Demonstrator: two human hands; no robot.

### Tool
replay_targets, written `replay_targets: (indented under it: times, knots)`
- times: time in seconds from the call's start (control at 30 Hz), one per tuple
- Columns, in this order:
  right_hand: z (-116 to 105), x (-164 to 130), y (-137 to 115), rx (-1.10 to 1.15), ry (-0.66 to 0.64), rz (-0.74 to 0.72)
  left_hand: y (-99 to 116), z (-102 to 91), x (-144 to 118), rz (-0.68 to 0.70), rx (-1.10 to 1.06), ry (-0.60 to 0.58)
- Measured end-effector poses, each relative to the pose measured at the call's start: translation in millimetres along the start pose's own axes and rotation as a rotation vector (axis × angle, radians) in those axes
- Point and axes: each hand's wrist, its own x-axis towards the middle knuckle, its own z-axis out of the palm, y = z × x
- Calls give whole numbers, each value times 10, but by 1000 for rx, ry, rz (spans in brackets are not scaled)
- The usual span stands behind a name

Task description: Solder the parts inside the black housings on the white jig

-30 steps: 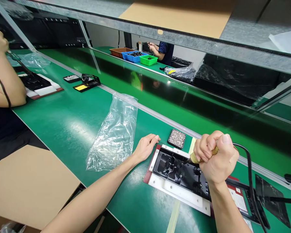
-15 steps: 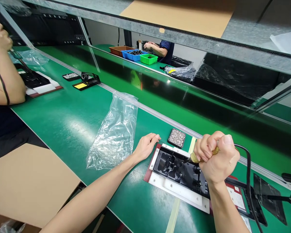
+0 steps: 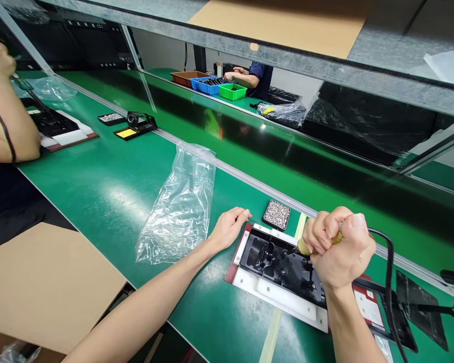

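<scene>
Low and right of centre in the frame, the right hand is clenched in a fist around the tan handle of a corded soldering iron, whose dark tip slants down and to the left into the black plastic part lying in a white fixture. The part's long axis runs from left of centre toward the lower right, and the iron meets it near its middle, just left of the fist, so the right hand is much the nearer one. A black cord loops from behind that hand down to the lower right edge. The left hand rests half curled and empty on the green bench mat, its fingertips just beside the fixture's upper-left corner; I cannot tell whether they touch it. Just above the fixture sits a small black tray of silver screws, clear of both hands. To the left lies a crumpled clear plastic bag, and a cardboard sheet fills the lower left. At the upper left a co-worker's arm bends over another fixture, with a soldering iron stand near it. Far across the belt, another person sits by coloured bins. Nothing stands between the iron and the part.
</scene>
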Motion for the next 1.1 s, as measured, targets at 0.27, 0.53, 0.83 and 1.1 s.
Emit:
replay_targets:
  times: [0.27,0.53,0.83,1.1]
  knots:
    - [4,5,-13,6,1,2,7,0,0,3,13,1]
    - [29,4,-22,14,-1,4,26,-5,-6,1,28,-6]
    - [53,4,-36,4,10,10,24,1,-10,-3,50,-4]
    - [61,7,-37,-2,6,14,35,11,-13,16,81,-5]
